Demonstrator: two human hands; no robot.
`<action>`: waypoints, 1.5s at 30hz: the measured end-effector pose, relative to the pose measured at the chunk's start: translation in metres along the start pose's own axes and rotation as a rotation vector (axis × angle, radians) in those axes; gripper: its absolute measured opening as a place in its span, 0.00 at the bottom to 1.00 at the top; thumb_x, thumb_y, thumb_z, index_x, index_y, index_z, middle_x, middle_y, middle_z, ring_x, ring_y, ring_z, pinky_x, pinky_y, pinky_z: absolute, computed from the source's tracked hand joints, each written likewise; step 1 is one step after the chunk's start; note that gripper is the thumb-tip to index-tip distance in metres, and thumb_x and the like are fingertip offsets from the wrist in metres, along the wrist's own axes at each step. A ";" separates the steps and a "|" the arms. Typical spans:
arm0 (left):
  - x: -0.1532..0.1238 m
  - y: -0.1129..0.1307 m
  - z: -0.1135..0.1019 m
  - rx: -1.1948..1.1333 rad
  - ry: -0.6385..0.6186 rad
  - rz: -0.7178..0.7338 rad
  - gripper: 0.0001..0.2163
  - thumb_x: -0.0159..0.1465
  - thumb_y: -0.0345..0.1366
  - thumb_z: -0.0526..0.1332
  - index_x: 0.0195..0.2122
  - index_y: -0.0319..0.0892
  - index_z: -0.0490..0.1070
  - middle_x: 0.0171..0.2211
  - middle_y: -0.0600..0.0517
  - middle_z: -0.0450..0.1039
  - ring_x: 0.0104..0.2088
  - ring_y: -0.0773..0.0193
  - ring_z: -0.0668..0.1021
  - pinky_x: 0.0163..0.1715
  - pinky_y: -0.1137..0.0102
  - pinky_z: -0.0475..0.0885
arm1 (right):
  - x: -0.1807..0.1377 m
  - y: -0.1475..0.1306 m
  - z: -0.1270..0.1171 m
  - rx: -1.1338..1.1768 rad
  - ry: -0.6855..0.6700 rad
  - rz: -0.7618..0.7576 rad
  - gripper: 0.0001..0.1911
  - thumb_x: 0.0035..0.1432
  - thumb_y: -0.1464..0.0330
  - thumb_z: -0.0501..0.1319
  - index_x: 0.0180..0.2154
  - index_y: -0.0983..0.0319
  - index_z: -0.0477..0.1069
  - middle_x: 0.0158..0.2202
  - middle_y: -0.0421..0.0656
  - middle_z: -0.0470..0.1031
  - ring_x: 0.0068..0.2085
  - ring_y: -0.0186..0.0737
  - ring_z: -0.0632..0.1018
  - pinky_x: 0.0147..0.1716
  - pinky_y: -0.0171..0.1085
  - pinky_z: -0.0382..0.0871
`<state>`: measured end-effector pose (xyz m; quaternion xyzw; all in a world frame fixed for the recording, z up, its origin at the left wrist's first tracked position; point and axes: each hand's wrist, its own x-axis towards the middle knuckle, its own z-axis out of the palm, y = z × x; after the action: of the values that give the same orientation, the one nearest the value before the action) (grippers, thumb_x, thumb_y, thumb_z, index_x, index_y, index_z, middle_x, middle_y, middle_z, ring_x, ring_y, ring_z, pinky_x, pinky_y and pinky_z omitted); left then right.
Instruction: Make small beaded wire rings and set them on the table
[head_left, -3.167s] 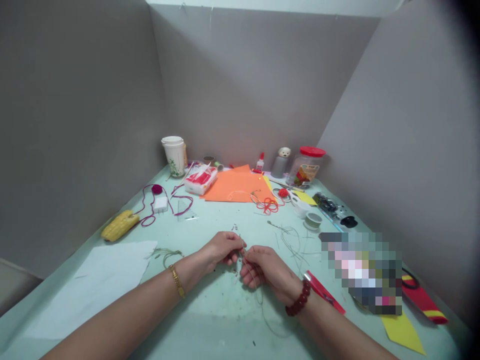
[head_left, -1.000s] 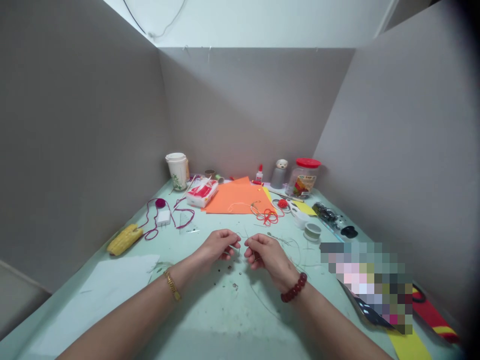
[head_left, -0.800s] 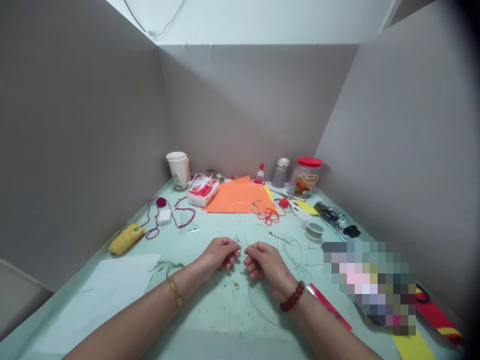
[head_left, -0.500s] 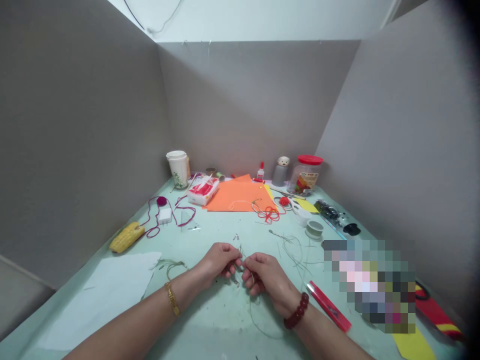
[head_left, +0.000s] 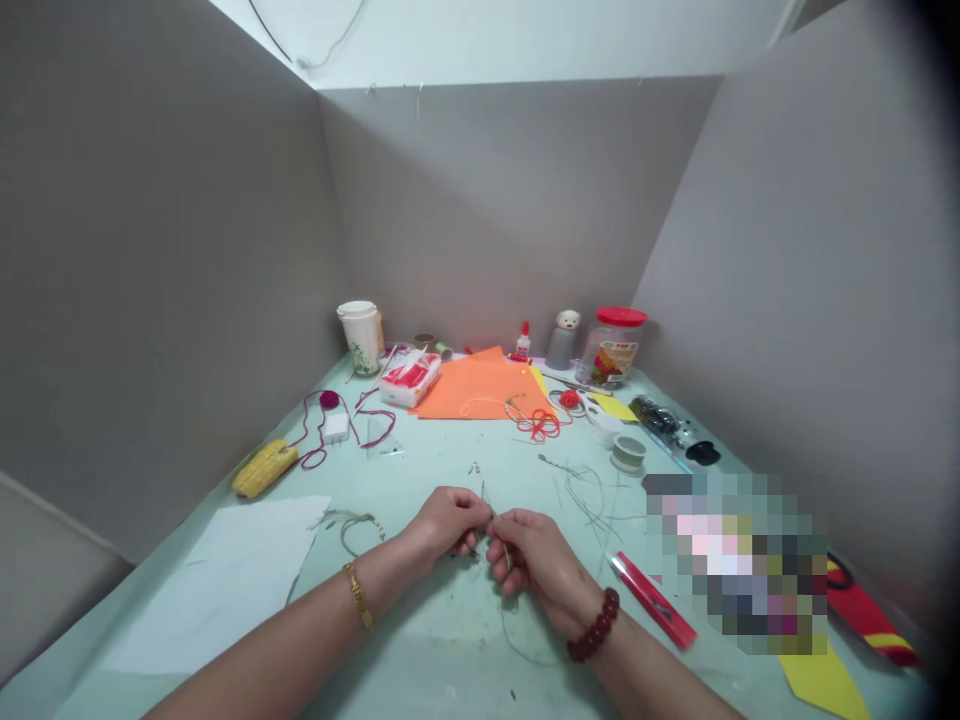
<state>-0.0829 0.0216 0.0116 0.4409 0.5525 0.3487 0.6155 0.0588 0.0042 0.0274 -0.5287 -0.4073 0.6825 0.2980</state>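
Observation:
My left hand (head_left: 454,520) and my right hand (head_left: 525,550) meet above the middle of the table, fingertips pinched close together. Between them runs a thin green cord (head_left: 508,558). One end pokes up above the fingertips, and a loose length trails below my right hand in a curve on the table. The exact spot where the fingers press is too small to make out. Left of my left wrist lies a bundle of green cords (head_left: 352,522). More green cord (head_left: 589,495) spreads in loops beyond my right hand.
A white sheet (head_left: 217,590) lies at left, near a yellow corn cob (head_left: 265,468). To the right are a red box cutter (head_left: 652,600) and a cord spool (head_left: 628,453). Farther back stand a tissue pack (head_left: 410,378), orange paper (head_left: 480,390), a cup (head_left: 361,338) and a red-lidded jar (head_left: 611,348).
My left hand has shifted slightly right, bringing its fingertips up against those of my right hand. The whole view has tilted a little.

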 end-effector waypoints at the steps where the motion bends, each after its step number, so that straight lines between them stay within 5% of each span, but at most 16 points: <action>1: 0.001 0.000 0.001 -0.010 -0.010 -0.006 0.10 0.48 0.40 0.65 0.24 0.37 0.72 0.17 0.56 0.68 0.15 0.75 0.63 0.16 0.76 0.54 | 0.000 0.001 0.000 0.006 -0.004 0.000 0.06 0.56 0.72 0.54 0.27 0.65 0.64 0.20 0.40 0.70 0.17 0.28 0.69 0.13 0.27 0.61; 15: 0.000 0.005 -0.003 -0.080 -0.090 -0.071 0.12 0.47 0.40 0.68 0.27 0.37 0.71 0.19 0.55 0.69 0.17 0.76 0.64 0.20 0.75 0.56 | 0.006 0.002 -0.005 -0.001 -0.070 0.016 0.07 0.56 0.71 0.52 0.28 0.67 0.66 0.20 0.40 0.69 0.17 0.27 0.69 0.13 0.25 0.61; 27: -0.004 0.009 -0.005 -0.132 -0.124 -0.092 0.14 0.46 0.41 0.69 0.26 0.39 0.68 0.17 0.59 0.64 0.17 0.76 0.63 0.20 0.75 0.57 | -0.021 0.000 -0.019 -0.059 -0.167 0.018 0.11 0.56 0.64 0.56 0.35 0.65 0.67 0.32 0.48 0.76 0.32 0.36 0.78 0.14 0.25 0.64; 37: -0.006 0.009 -0.009 -0.181 -0.155 -0.083 0.15 0.45 0.40 0.70 0.27 0.38 0.69 0.19 0.58 0.65 0.18 0.76 0.64 0.21 0.75 0.59 | -0.039 0.009 -0.016 -0.169 -0.112 -0.025 0.06 0.47 0.69 0.59 0.30 0.65 0.68 0.25 0.41 0.71 0.26 0.32 0.71 0.16 0.27 0.62; 45: 0.002 -0.004 -0.008 -0.161 -0.091 -0.058 0.15 0.46 0.42 0.69 0.27 0.38 0.68 0.20 0.57 0.67 0.17 0.76 0.65 0.19 0.75 0.60 | -0.048 0.020 -0.014 -0.293 -0.053 -0.095 0.07 0.48 0.66 0.58 0.26 0.65 0.67 0.22 0.40 0.71 0.18 0.25 0.61 0.15 0.28 0.51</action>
<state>-0.0904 0.0237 0.0074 0.3893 0.5066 0.3536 0.6832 0.0858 -0.0422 0.0318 -0.5286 -0.5348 0.6146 0.2386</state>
